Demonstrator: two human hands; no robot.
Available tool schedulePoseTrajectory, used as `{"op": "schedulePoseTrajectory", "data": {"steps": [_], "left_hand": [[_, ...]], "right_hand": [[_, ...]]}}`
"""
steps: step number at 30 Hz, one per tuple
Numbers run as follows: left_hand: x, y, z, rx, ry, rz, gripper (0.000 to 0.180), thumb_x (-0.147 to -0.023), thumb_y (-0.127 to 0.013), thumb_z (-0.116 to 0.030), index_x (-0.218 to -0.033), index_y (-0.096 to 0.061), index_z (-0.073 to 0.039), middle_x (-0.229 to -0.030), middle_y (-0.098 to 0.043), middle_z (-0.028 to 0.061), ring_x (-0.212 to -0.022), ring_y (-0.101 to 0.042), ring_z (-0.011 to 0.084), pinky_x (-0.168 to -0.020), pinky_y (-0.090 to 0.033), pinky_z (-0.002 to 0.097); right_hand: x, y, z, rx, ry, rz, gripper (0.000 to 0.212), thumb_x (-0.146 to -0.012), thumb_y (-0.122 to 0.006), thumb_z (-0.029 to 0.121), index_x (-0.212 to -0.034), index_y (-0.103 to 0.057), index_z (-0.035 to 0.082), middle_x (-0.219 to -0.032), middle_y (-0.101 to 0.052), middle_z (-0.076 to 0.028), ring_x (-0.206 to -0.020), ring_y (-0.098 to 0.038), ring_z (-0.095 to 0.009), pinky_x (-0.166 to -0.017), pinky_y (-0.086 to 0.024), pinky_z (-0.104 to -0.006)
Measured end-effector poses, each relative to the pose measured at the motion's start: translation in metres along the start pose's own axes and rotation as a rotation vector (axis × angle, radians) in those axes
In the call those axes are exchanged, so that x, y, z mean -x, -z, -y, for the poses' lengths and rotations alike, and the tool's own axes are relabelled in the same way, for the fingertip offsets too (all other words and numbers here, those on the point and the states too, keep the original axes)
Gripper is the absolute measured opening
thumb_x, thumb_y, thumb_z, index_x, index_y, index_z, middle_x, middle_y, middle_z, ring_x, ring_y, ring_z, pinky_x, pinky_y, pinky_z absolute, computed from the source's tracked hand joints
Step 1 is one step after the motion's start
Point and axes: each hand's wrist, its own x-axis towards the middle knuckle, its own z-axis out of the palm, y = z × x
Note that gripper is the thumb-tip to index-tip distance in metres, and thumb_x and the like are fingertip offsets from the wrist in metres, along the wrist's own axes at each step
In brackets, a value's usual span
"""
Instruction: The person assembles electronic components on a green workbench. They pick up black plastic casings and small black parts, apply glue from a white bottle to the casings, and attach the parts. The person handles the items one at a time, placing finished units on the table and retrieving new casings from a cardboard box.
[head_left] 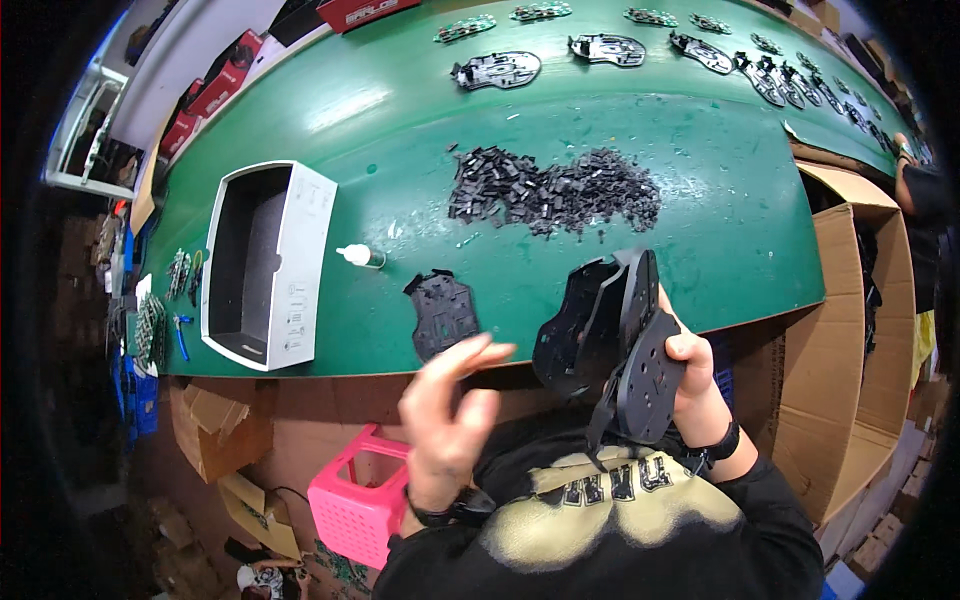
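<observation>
A bunch of black plastic mouse shells rests in my right hand, its fingers wrapped round them from the right side. The shells overlap at different angles in front of my chest. My left hand is raised at the table's near edge, fingers apart and nothing in it. Just beyond its fingertips, a single black mouse shell lies flat on the green table. Farther back is a heap of small black plastic pieces.
A white open box and a small white-capped bottle stand on the left. Blue-handled pliers lie beyond the box. Mouse bases and circuit boards line the far side. A pink stool and cardboard carton stand below.
</observation>
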Motion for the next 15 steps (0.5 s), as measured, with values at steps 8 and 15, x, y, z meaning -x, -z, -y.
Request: {"op": "schedulePoseTrajectory", "data": {"steps": [8, 15], "left_hand": [[-0.016, -0.031, 0.008, -0.067, 0.092, -0.113, 0.031, -0.087, -0.055, 0.003, -0.116, -0.064, -0.001, -0.094, -0.07, 0.0105, -0.06, -0.051, 0.0034, -0.053, -0.042, 0.0243], [-0.017, -0.035, -0.002, -0.772, 0.097, 0.035, 0.031, -0.083, -0.069, -0.019, -0.114, -0.068, -0.016, -0.06, -0.056, 0.0124, -0.044, -0.049, 0.0166, -0.048, -0.041, 0.0295]], "right_hand": [[0.011, 0.001, 0.021, 0.191, 0.113, -0.124, 0.083, -0.071, -0.061, 0.014, -0.145, -0.026, 0.007, -0.138, -0.045, -0.019, -0.12, -0.053, -0.035, -0.097, -0.048, -0.0481], [0.034, 0.037, 0.017, -0.219, 0.034, -0.056, 0.071, -0.076, -0.057, 0.013, -0.14, -0.028, 0.01, -0.123, -0.056, -0.02, -0.083, -0.067, -0.043, -0.074, -0.054, -0.0626]]}}
